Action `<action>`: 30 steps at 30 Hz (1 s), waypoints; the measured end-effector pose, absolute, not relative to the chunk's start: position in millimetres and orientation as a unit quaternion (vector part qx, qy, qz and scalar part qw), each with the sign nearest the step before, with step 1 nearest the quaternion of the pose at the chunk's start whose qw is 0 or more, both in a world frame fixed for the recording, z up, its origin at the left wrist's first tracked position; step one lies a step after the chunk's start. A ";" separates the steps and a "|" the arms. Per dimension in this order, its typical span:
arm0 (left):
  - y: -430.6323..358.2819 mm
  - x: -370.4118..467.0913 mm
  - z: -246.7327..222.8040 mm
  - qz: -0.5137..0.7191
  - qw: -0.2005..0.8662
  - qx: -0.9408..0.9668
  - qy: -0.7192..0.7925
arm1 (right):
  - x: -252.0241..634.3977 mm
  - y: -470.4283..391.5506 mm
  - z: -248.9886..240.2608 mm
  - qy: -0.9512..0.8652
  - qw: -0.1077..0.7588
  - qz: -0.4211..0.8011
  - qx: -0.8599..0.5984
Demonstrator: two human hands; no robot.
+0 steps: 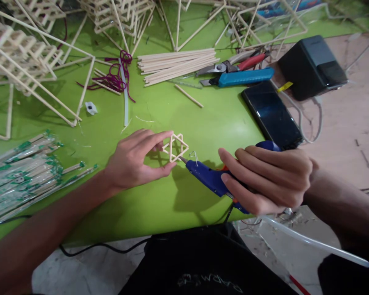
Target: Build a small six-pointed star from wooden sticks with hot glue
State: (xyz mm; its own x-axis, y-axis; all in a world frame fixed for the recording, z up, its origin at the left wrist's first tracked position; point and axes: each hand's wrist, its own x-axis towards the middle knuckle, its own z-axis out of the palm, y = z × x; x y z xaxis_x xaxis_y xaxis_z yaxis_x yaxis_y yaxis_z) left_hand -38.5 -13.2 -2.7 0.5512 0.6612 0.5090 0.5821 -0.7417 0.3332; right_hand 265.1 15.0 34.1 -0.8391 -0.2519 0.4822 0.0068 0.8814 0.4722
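Note:
Between the thumb and fingers of my left hand (138, 157) is a small frame of wooden sticks (171, 148), shaped like a star with triangles. My right hand (267, 176) is wrapped round a blue hot glue gun (207, 177) with an orange trigger. The gun's metal nozzle meets, or nearly meets, the lower right corner of the stick frame; I cannot tell whether they touch. A clear glue stick (320, 241) sticks out behind my right hand.
Loose wooden sticks (175, 65), pliers (217, 68), a blue utility knife (246, 77), a phone (272, 112) and a black box (312, 67) lie beyond my hands. Wrapped chopsticks (21, 180) are at left, larger stick structures (27, 61) at the back left, purple cord (115, 78) nearby.

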 end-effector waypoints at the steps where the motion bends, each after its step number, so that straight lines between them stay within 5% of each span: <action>1: -13.1 -38.7 -3.0 0.314 0.062 0.879 0.353 | 265.7 15.3 33.7 -0.931 0.274 -0.233 0.060; 30: -13.4 -38.5 -2.0 0.321 0.055 0.882 0.340 | 263.0 12.6 35.2 -0.939 0.274 -0.207 0.039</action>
State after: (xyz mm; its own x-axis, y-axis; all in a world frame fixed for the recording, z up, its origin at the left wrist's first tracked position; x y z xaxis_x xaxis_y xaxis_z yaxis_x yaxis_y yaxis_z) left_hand -38.5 -13.4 -2.0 0.5624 0.6357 0.5288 0.5657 -0.7622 0.3146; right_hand 263.0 12.6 35.2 -0.8472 -0.1856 0.4977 0.0407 0.9115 0.4092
